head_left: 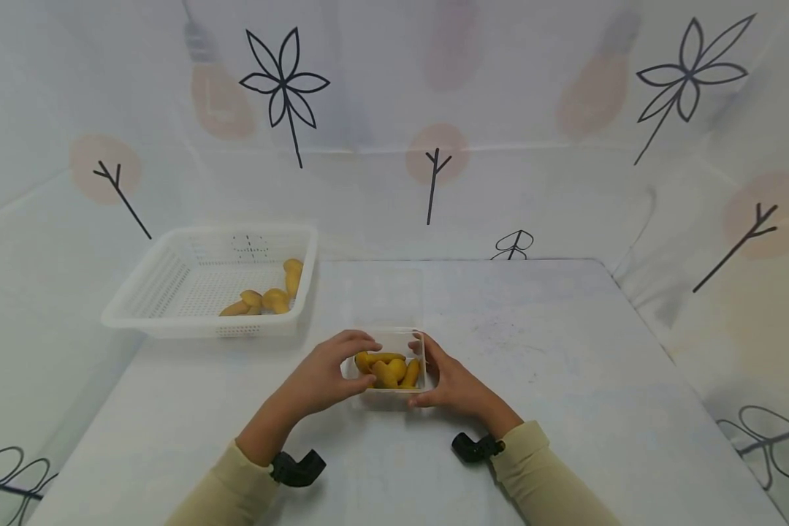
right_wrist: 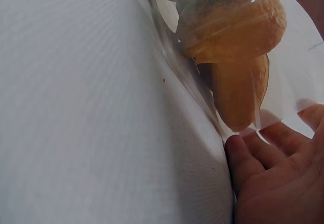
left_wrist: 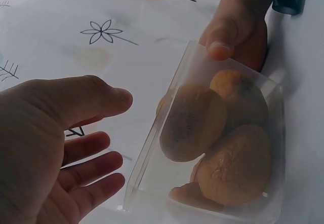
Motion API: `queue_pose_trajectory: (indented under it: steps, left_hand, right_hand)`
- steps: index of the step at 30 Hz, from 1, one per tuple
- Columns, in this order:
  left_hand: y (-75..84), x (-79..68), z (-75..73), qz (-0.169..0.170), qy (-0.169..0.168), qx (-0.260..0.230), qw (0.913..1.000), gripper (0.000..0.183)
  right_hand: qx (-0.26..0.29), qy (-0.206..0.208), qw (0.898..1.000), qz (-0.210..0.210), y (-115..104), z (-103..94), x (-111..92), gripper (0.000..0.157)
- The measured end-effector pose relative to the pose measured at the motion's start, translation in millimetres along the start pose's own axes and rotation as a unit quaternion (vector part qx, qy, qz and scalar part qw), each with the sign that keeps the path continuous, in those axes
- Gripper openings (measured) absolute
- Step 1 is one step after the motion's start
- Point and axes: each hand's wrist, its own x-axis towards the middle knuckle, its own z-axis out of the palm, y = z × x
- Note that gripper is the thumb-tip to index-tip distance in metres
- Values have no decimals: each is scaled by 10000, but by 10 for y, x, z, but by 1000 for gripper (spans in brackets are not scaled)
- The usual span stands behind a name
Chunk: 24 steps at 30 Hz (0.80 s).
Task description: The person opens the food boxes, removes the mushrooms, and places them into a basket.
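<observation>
A small clear plastic box stands near the middle of the white table, holding several yellow-brown mushrooms. My right hand grips its right side, fingers at the far corner and thumb at the near one. In the right wrist view, fingers lie along the clear wall, beside a mushroom with its cap and stem showing through. My left hand is at the box's left side, thumb and fingers spread. The left wrist view shows a gap between the left hand and the box wall.
At the back left stands a white perforated plastic basket with several more yellow mushrooms toward its right side. A white cloth printed with flowers and twigs hangs behind the table. Dark wrist cameras sit on both wrists.
</observation>
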Motion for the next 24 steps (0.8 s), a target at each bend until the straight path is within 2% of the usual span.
queue_pose_trajectory:
  steps: [6,18,24]
  left_hand:
    - [30,16,17,214,-217,89,9995,37]
    - [20,84,81,193,-670,540,9961,28]
    - [46,108,55,282,-895,732,9929,26]
  right_hand:
    - [18,-26,10000,11,20,5,4,114]
    - [42,-9,10000,27,9,7,2,114]
    - [21,-4,10000,-20,10,11,2,114]
